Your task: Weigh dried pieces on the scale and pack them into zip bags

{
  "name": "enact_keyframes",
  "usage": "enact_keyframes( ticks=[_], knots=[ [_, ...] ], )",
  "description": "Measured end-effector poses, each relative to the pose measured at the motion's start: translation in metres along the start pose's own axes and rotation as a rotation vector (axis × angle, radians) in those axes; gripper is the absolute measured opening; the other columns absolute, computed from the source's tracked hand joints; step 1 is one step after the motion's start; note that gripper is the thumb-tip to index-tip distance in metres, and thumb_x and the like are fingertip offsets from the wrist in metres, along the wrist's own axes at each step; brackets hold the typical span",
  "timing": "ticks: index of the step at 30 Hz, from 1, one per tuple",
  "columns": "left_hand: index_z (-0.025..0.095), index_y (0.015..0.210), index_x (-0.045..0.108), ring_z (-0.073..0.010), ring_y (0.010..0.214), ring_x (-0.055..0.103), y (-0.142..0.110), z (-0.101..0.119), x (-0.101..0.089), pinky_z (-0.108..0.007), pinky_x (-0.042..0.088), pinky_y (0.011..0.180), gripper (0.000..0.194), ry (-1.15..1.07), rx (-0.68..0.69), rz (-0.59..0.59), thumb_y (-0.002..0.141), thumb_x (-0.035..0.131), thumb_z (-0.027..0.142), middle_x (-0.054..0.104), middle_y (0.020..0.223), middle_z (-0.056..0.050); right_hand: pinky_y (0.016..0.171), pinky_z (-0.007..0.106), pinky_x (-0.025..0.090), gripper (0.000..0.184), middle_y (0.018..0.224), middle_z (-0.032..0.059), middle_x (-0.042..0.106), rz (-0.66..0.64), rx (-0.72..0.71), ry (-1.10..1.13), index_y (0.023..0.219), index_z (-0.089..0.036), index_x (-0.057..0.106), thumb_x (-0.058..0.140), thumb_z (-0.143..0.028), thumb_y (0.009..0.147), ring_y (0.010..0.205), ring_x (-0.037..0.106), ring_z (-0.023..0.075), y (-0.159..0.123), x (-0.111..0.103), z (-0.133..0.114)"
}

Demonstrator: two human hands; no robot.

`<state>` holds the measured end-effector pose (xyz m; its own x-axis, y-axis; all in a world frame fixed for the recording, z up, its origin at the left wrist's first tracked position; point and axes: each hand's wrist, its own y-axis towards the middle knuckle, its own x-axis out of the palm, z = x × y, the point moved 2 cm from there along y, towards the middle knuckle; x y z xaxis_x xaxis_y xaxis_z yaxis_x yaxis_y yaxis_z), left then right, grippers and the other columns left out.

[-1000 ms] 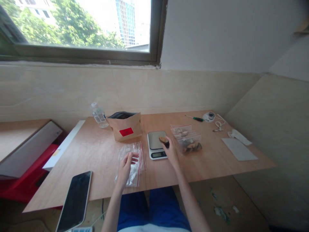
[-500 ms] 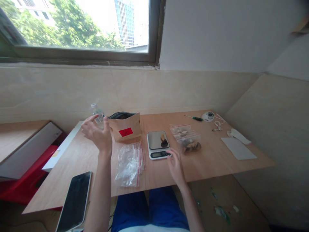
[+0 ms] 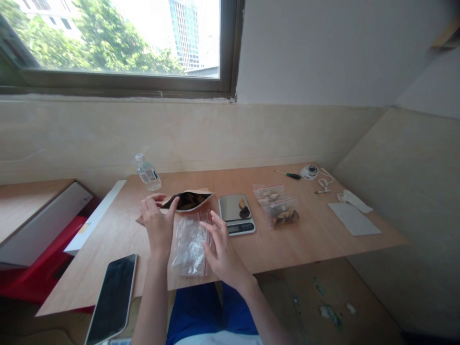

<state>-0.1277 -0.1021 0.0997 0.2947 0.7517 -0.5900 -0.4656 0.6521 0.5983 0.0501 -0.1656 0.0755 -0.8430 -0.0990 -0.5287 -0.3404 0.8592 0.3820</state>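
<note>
My left hand [image 3: 158, 216] is closed on the left side of a brown paper pouch [image 3: 206, 195], thumb at its rim. The pouch tips towards me, its wide mouth showing dark pieces inside. My right hand [image 3: 224, 251] is open with fingers apart, over the right edge of the clear zip bags [image 3: 189, 244]; whether it touches them I cannot tell. Just beyond it stands a kitchen scale [image 3: 230, 206] with a dried mushroom piece [image 3: 244, 209] on its plate. Its display is partly covered by my fingers.
Right of the scale lie filled zip bags [image 3: 283, 213]. Farther right are a screwdriver [image 3: 293, 176], a white dome camera [image 3: 309, 171] with cable and a white sheet [image 3: 354, 219]. A water bottle [image 3: 148, 175] stands back left; a phone [image 3: 113, 297] is near the front left edge.
My left hand has come down from the air onto the pouch, which now tilts towards me. My right hand has moved left, from the scale's buttons to the clear zip bags.
</note>
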Motion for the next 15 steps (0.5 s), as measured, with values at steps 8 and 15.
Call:
enact_keyframes(
  ticks=[8,15],
  knots=[
    [0.024,0.083,0.066,-0.0134,0.068,0.059,-0.03,-0.015,-0.003,-0.025,0.042,0.067,0.012,-0.22,0.074,-0.172,0.081,0.059,0.035,0.066,0.081,0.002,0.113,0.042,0.03,0.038,0.132,0.0105,0.051,-0.044,-0.224,-0.364,0.13,-0.012,0.046,0.038,-0.024,0.095,0.134,0.032,0.0221,0.011,0.03,0.01],
    [0.028,0.084,0.069,-0.0097,0.061,0.06,-0.043,-0.003,-0.003,-0.021,0.042,0.06,0.013,-0.254,-0.029,-0.18,0.079,0.063,0.037,0.068,0.079,0.005,0.096,0.035,0.046,0.03,0.101,0.0098,0.065,-0.192,-0.152,-0.536,0.109,-0.012,0.06,0.034,-0.013,0.095,0.104,0.057,0.0201,0.032,0.02,0.005]
  ],
)
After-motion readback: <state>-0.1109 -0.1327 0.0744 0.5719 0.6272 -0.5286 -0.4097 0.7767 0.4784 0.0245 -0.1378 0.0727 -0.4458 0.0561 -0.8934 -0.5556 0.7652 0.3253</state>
